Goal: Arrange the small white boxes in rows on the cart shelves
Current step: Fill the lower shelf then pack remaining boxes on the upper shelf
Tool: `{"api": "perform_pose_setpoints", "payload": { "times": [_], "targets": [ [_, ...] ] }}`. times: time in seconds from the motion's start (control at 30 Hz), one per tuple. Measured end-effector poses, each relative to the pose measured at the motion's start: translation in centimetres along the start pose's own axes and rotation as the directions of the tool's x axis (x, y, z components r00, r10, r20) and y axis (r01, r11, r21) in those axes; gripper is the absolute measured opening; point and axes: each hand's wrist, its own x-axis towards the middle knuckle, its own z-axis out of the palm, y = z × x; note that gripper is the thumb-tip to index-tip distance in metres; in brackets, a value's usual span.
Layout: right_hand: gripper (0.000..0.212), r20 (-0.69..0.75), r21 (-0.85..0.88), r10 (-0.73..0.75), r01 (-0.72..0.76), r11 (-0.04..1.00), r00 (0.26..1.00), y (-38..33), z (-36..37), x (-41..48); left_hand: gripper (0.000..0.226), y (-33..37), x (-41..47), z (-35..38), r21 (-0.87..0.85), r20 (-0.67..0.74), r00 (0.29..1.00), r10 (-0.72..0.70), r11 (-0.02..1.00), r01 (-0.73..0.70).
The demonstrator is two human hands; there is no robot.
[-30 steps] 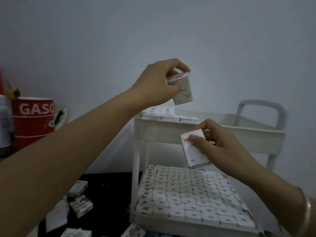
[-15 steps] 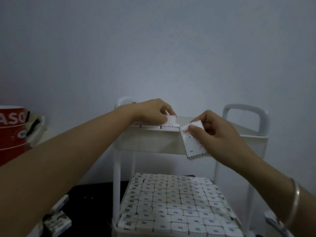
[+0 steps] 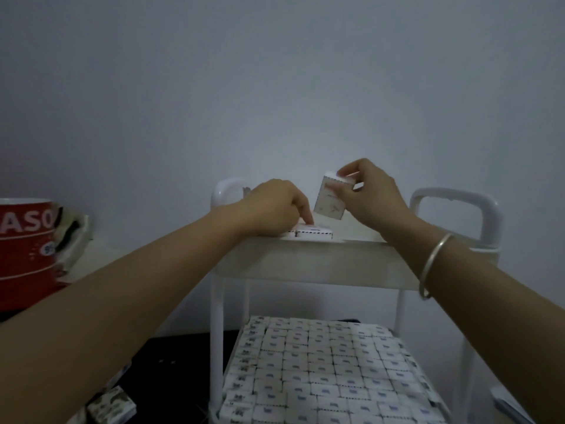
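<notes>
A white cart stands ahead, its top shelf (image 3: 305, 261) at hand height. Small white boxes (image 3: 315, 234) lie in a row on that shelf, mostly hidden behind its rim. My left hand (image 3: 272, 206) rests over them, its index fingertip pressing down on the nearest box and holding nothing. My right hand (image 3: 371, 194) pinches one small white box (image 3: 330, 201) by its top end, upright and slightly tilted, just above the shelf and right of the left fingers. The lower shelf (image 3: 321, 362) is packed with several tight rows of boxes.
The cart's looped handle (image 3: 452, 203) rises at the right end, and a rounded post (image 3: 227, 191) at the left. A red tin (image 3: 24, 249) stands at far left. Loose boxes (image 3: 110, 405) lie on the dark floor, lower left. A grey wall is behind.
My left hand lowered its box onto the top shelf and let go, one finger now pressing there. My right hand lifted its box from in front of the rim to above the shelf.
</notes>
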Motion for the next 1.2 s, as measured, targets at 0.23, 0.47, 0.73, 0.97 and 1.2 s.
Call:
{"api": "perform_pose_setpoints", "payload": {
  "times": [0.23, 0.47, 0.73, 0.97, 1.2],
  "targets": [
    [0.011, 0.476, 0.057, 0.073, -0.113, 0.992, 0.876, 0.0, 1.7, 0.4, 0.05, -0.2, -2.2, -0.4, -0.014, -0.103, 0.995, 0.003, 1.0, -0.004],
    [0.022, 0.605, -0.136, 0.183, -0.125, 0.983, 0.775, 0.1, 2.2, 0.7, 0.048, -1.2, -5.6, -1.4, -0.119, -0.289, 0.957, 0.019, 0.991, -0.056],
    [0.035, 0.328, -0.303, -0.124, 0.228, 0.925, 0.936, -1.4, 1.7, -0.7, 0.032, -1.6, -10.6, -1.1, -0.132, -0.499, 0.866, 0.021, 0.986, -0.1],
    [0.015, 0.226, 0.07, -0.552, 0.551, 0.831, 0.803, -5.5, 3.9, -12.5, 0.008, -4.2, -20.8, 1.8, -0.213, -0.427, 0.897, -0.114, 0.977, 0.023],
    [0.016, 0.701, 0.115, -0.373, 0.42, 0.9, 0.608, -2.2, 14.1, -24.7, 0.018, -10.7, -32.4, 7.3, -0.204, -0.129, 0.903, -0.41, 0.902, 0.381]
  ]
}}
